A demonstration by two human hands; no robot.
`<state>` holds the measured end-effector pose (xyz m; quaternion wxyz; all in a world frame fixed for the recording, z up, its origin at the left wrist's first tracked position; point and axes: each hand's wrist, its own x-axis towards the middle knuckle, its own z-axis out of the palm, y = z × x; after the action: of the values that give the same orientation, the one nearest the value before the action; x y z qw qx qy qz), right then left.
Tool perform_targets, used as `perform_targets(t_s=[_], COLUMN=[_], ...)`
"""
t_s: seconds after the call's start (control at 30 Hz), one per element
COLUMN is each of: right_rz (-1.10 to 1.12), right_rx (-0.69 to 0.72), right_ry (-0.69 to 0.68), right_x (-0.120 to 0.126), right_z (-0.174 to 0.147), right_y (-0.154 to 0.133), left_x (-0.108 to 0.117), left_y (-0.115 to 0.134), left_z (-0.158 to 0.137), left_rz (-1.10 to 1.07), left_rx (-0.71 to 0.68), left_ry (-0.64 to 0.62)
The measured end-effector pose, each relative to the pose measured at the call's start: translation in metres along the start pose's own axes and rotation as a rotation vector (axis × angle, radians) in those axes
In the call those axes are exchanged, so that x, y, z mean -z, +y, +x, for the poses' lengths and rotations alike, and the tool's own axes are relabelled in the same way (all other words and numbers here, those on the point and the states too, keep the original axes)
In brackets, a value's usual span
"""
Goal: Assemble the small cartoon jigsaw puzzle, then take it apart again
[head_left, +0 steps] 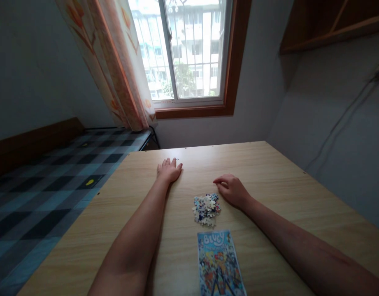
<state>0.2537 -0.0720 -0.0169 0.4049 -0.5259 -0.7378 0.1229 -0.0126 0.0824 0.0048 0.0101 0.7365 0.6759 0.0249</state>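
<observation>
My left hand [170, 169] lies on the far part of the wooden table [245, 160], fingers spread. At its fingertips is a small dark-edged puzzle piece [177, 159], partly lost against the wood; I cannot tell whether the hand touches it. My right hand [231, 190] rests on the table just beyond and to the right of a heap of loose jigsaw pieces [206, 209]. Its fingers are bent and held together, pointing left, with nothing visible in them. Nearer to me lies a colourful picture sheet [219, 263] with "BLUEY" printed on it, cut off by the lower frame edge.
Left of the table is a bed [59, 181] with a checked cover. A window [189, 49] with a patterned curtain [115, 61] is in the far wall. A wooden shelf [337, 39] hangs at upper right; a cable [340, 119] runs down the right wall.
</observation>
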Motion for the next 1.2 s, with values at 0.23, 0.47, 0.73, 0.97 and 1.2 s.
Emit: perform_targets(t_s=[0.23, 0.47, 0.73, 0.97, 1.2], right_rz=[-0.001, 0.084, 0.148, 0.099, -0.055], right_rx=[0.014, 0.098, 0.099, 0.172, 0.365], right_ry=[-0.021, -0.078, -0.198, -0.219, -0.209], right_x=[0.0, 0.003, 0.012, 0.011, 0.005], right_z=[0.002, 0.0, -0.001, -0.003, -0.006], right_y=[-0.001, -0.005, -0.001, 0.004, -0.002], left_x=[-0.002, -0.008, -0.009, -0.008, -0.011], left_y=[-0.002, -0.008, -0.009, -0.013, -0.012], left_z=[0.004, 0.005, -0.018, -0.054, -0.069], left_rz=[-0.032, -0.118, 0.011, 0.052, -0.093], left_rx=[-0.005, 0.024, -0.007, -0.097, -0.373], left_ry=[0.006, 0.154, 0.073, 0.039, 0.226])
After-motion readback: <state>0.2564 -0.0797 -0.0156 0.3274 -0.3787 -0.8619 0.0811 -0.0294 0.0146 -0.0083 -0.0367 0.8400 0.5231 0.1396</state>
